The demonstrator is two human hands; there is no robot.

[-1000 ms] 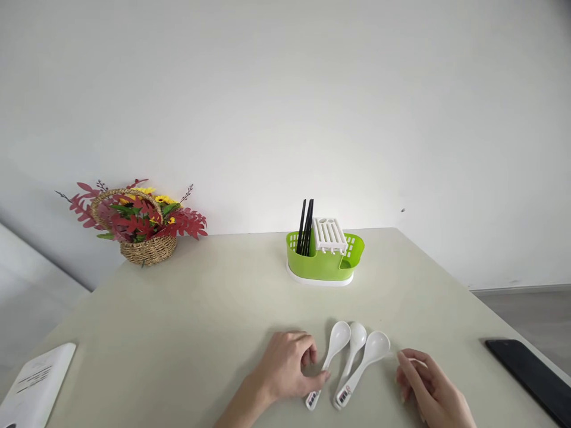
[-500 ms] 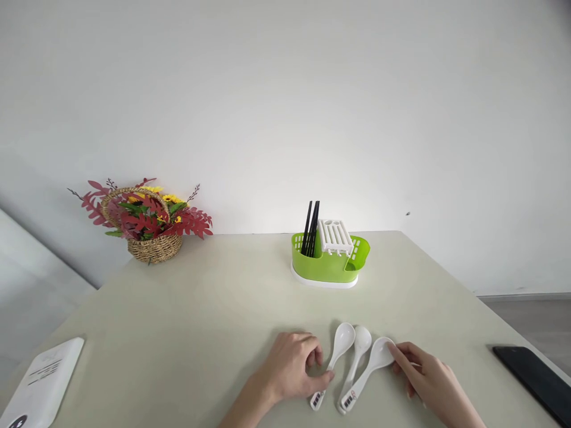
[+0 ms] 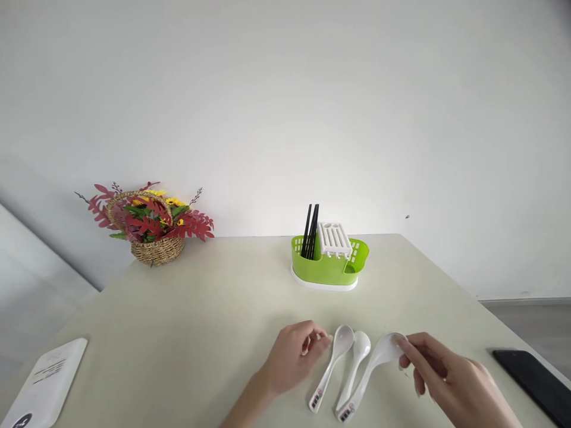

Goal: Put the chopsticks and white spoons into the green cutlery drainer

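Three white spoons lie side by side near the table's front edge: a left spoon (image 3: 332,365), a middle spoon (image 3: 354,365) and a right spoon (image 3: 372,371). My right hand (image 3: 446,377) pinches the bowl of the right spoon with thumb and fingers, and the bowl looks slightly raised. My left hand (image 3: 292,359) hovers just left of the left spoon's bowl, fingers curled, fingertips close to it, holding nothing that I can see. Farther back stands a green cutlery holder (image 3: 329,261) with black chopsticks (image 3: 310,232) and a white insert (image 3: 334,239).
A wicker basket of red and yellow flowers (image 3: 149,226) sits at the back left against the wall. A white booklet (image 3: 42,380) lies at the front left corner. A black phone (image 3: 533,383) lies at the right edge of the beige table (image 3: 200,321).
My right hand reached in, took hold of the right spoon's bowl and tilted it up. My left hand left the left spoon's handle and rose toward its bowl.
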